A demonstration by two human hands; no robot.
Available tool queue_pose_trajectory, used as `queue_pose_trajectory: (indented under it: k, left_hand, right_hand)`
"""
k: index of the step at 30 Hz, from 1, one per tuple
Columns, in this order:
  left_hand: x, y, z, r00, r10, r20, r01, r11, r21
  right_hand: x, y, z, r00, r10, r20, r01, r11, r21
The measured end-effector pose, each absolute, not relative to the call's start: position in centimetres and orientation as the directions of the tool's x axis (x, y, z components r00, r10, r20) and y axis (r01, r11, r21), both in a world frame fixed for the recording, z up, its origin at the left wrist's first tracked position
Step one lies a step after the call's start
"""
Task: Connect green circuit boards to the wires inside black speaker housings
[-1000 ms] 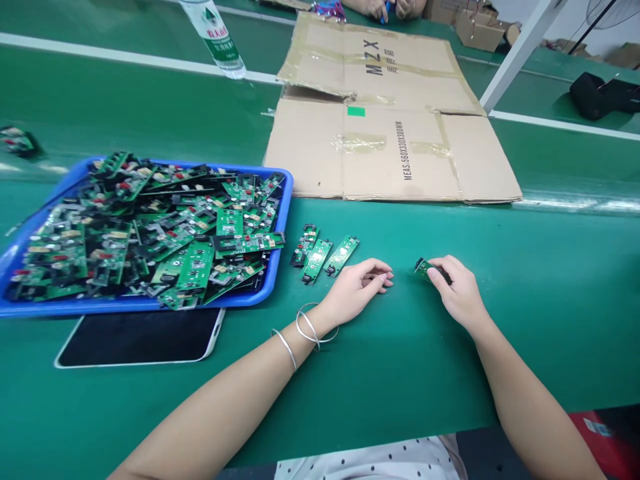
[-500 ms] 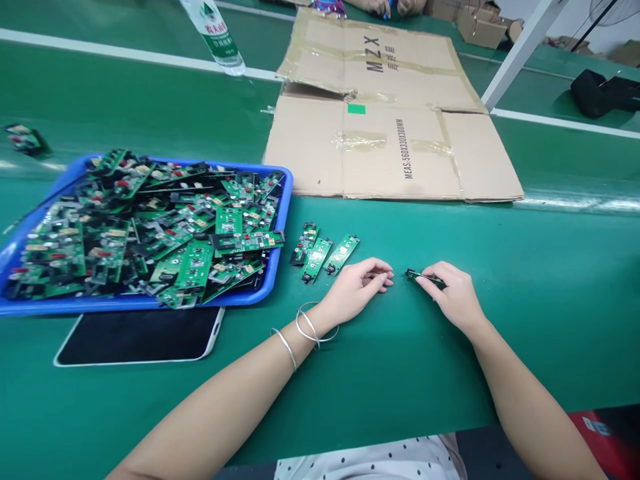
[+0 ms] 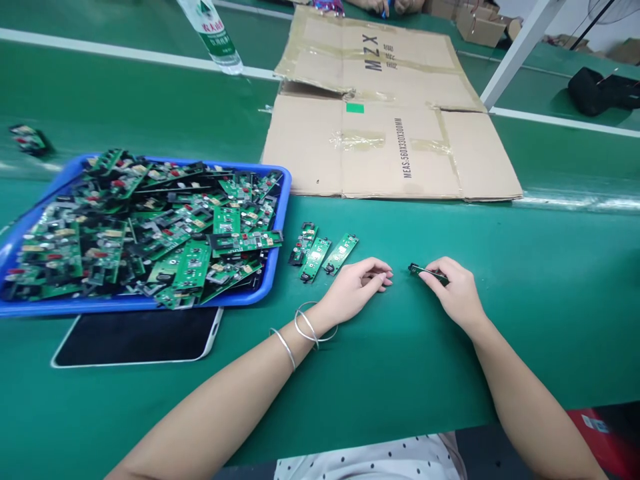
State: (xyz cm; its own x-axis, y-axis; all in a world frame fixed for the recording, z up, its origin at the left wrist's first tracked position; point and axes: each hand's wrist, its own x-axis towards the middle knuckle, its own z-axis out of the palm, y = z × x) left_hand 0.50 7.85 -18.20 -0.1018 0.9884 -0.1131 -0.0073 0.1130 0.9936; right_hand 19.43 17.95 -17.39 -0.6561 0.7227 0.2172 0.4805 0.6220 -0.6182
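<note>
My right hand point(image 3: 454, 288) pinches a small green circuit board point(image 3: 428, 272) between thumb and fingers, just above or on the green table; its far end sticks out to the left. My left hand point(image 3: 361, 285) rests on the table with fingers loosely curled, thumb a little apart, and nothing visible in it. Beyond my left hand lie three loose boards: one with components facing up point(image 3: 303, 244), a plainer board point(image 3: 315, 260) close beside it, and another plain board point(image 3: 341, 254) to the right.
A blue tray point(image 3: 281, 230) heaped with circuit boards stands at the left, above a dark-screened tablet point(image 3: 135, 339). Flattened cardboard point(image 3: 310, 147) lies at the back, with a water bottle point(image 3: 220, 40) to its left. Another person's hands point(image 3: 383, 7) show at the far edge.
My right hand, with the circuit board in it, has shifted very slightly to the right and away from me. My left hand stays in place.
</note>
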Motion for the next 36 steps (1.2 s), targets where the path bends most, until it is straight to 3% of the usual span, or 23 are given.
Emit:
queue_pose_trajectory:
  k: [6, 14, 26, 32, 36]
  left_hand:
    - [0.36, 7.85, -18.25, -0.101, 0.989, -0.106, -0.006, 0.106, 0.994]
    - [0.43, 7.87, -18.19, -0.101, 0.988, -0.114, -0.011, 0.113, 0.994]
    - [0.38, 7.88, -18.27, -0.1, 0.989, -0.109, -0.008, 0.108, 0.994]
    - [0.46, 7.83, -18.34, -0.1, 0.989, -0.113, -0.004, 0.113, 0.994]
    - [0.48, 7.85, -18.31, -0.098, 0.989, -0.106, 0.002, 0.107, 0.994]
  right_hand:
    - [19.28, 17.75, -17.4, -0.714, 0.683, 0.153, 0.459, 0.622, -0.634]
    - [19.26, 17.75, -17.72, -0.593, 0.768, 0.24, 0.524, 0.595, -0.609]
    - [19.21, 17.8, -17.36, -0.708, 0.688, 0.161, 0.449, 0.614, -0.65]
    - [19.3, 18.1, -17.85, -0.586, 0.768, 0.259, 0.514, 0.599, -0.614]
    - [19.43, 18.16, -17.69, -0.641, 0.739, 0.207, 0.485, 0.599, -0.637]
